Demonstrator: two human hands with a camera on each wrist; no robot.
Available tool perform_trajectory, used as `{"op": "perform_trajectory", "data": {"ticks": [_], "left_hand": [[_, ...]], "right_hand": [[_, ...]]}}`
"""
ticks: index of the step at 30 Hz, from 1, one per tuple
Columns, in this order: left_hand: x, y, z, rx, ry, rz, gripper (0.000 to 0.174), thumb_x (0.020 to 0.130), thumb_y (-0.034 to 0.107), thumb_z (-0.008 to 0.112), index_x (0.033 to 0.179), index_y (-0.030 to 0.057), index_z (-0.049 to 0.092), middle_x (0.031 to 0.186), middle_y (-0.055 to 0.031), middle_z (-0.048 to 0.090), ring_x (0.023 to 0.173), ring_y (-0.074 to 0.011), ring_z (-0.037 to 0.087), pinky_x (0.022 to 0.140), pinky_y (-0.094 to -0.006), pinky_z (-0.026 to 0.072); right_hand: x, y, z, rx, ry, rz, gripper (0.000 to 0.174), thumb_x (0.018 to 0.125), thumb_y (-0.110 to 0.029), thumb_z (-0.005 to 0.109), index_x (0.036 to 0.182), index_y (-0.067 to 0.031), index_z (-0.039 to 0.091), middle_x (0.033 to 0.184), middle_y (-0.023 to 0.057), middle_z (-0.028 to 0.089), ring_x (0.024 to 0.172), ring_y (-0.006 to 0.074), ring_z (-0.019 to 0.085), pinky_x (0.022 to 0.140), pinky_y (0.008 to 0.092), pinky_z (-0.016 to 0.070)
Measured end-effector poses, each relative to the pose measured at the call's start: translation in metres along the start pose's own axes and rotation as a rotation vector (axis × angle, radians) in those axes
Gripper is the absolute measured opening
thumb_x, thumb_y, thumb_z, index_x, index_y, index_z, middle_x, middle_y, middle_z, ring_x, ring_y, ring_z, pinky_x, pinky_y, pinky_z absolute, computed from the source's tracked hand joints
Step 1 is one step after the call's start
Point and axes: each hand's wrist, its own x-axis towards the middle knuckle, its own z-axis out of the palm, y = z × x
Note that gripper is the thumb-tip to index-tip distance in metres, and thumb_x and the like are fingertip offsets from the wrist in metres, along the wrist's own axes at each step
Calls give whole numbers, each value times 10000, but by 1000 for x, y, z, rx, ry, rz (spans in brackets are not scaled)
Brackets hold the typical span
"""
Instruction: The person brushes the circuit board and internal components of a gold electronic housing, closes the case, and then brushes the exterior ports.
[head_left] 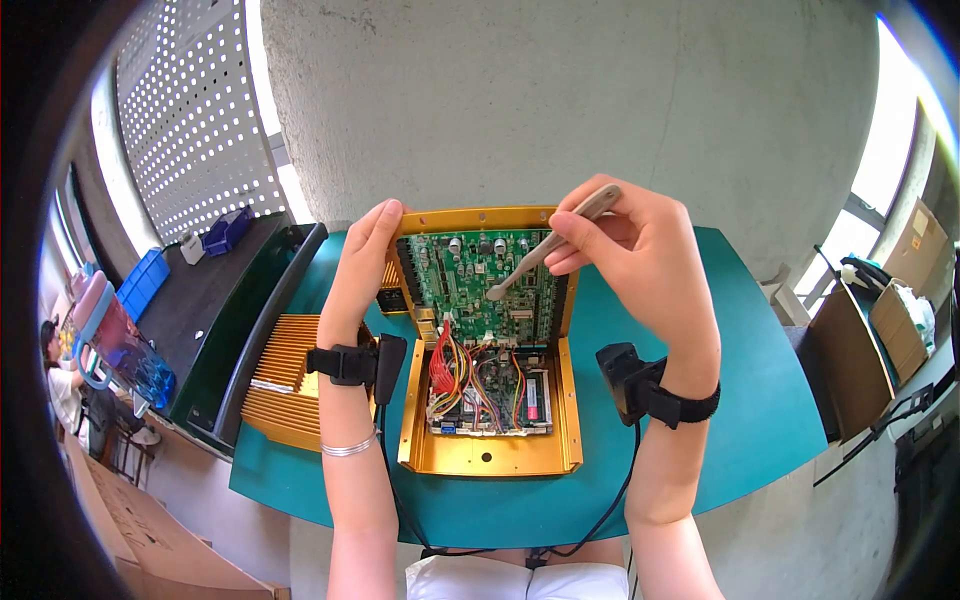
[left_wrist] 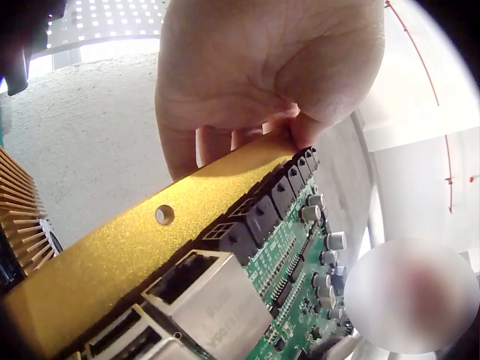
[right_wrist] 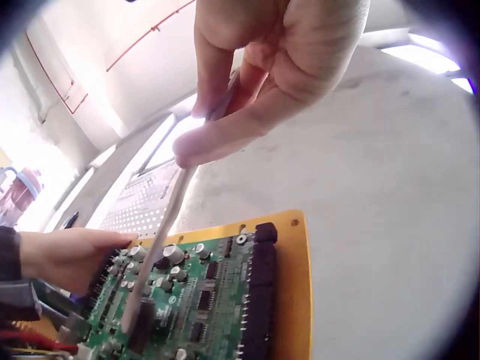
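Note:
A gold metal case (head_left: 488,460) stands open on the table. Its lid (left_wrist: 112,247) is tilted up and carries a green circuit board (head_left: 470,270) on its inner face. At the lid's upper left corner my left hand (head_left: 368,250) grips the edge, thumb and fingers on either side. My right hand (head_left: 640,250) pinches the handle of a beige toothbrush (head_left: 540,250). The brush's head overlaps the middle of the board, with dark bristles facing it in the right wrist view. Red, yellow and black wires (head_left: 450,375) run from the board down into the case.
Left of the case lies a finned gold heat sink housing (head_left: 285,380) on the green table (head_left: 740,330). Beyond it stands a dark bench (head_left: 215,310) with blue bins (head_left: 145,283). A bottle (head_left: 125,345) is at far left. Wrist camera cables (head_left: 605,520) trail along the front edge.

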Motion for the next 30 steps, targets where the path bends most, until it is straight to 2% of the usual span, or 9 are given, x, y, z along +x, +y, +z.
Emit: {"op": "perform_trajectory", "data": {"ticks": [6, 10, 14, 21, 24, 26, 27, 29, 30], "left_hand": [[2, -4, -2, -40, -26, -16, 377, 1015, 410, 431, 947, 64, 564, 814, 49, 444, 775, -54, 428, 717, -214, 371], [0, 0, 0, -31, -13, -19, 377, 1015, 414, 429, 946, 70, 566, 798, 57, 416, 738, -48, 383, 669, -214, 337], [1, -2, -1, -18, -9, 0, 372, 1015, 415, 429, 942, 79, 572, 771, 69, 381, 696, -40, 325, 612, -215, 282], [-1, 3, 1, -8, 4, -11, 367, 1014, 412, 430, 936, 83, 574, 757, 73, 376, 677, -34, 316, 592, -212, 268], [-1, 4, 2, -8, 2, 14, 371, 1013, 417, 429, 927, 86, 572, 751, 75, 370, 669, -34, 312, 584, -213, 264], [-3, 7, 2, 14, 19, -7, 398, 1028, 383, 415, 901, 34, 558, 763, 57, 441, 729, -51, 389, 662, -214, 342], [-2, 5, 2, 13, 18, -7, 398, 1028, 383, 415, 901, 34, 558, 763, 57, 441, 729, -51, 389, 662, -214, 342], [1, -3, 0, 18, 15, 19, 377, 1012, 428, 421, 913, 97, 573, 726, 79, 348, 644, -34, 294, 563, -215, 247], [1, -2, 1, 18, 16, 19, 377, 1012, 428, 421, 913, 97, 573, 726, 79, 348, 644, -34, 294, 563, -215, 247]], "right_hand": [[3, 5, 3, -81, -71, 49, 127, 908, -62, 604, 857, 54, 608, 720, 73, 660, 700, 99, 667, 632, 218, 529], [2, 7, -3, -59, -61, 71, 129, 907, -64, 605, 851, 52, 608, 723, 75, 664, 684, 102, 669, 618, 223, 529], [-1, 7, -14, -164, 15, 71, 135, 910, -71, 603, 861, 54, 620, 724, 88, 671, 648, 114, 668, 597, 229, 531], [-1, 1, -19, -224, 131, 139, 153, 905, -89, 615, 854, 55, 624, 710, 94, 670, 636, 121, 669, 591, 233, 529], [0, 6, -19, -225, 78, 139, 150, 905, -84, 613, 846, 54, 621, 707, 91, 669, 631, 120, 667, 588, 232, 523], [0, 7, -17, -218, 64, 138, 146, 903, -83, 613, 846, 52, 621, 705, 89, 668, 628, 119, 665, 588, 231, 521], [1, 8, -17, -211, 50, 137, 142, 902, -81, 613, 846, 50, 621, 704, 88, 667, 625, 117, 664, 588, 229, 519], [1, 9, -16, -210, 21, 143, 140, 899, -78, 613, 850, 53, 620, 704, 87, 667, 626, 117, 663, 591, 231, 518], [0, 9, -15, -209, -9, 150, 138, 897, -76, 613, 854, 55, 619, 703, 86, 667, 628, 118, 663, 593, 232, 517]]}}
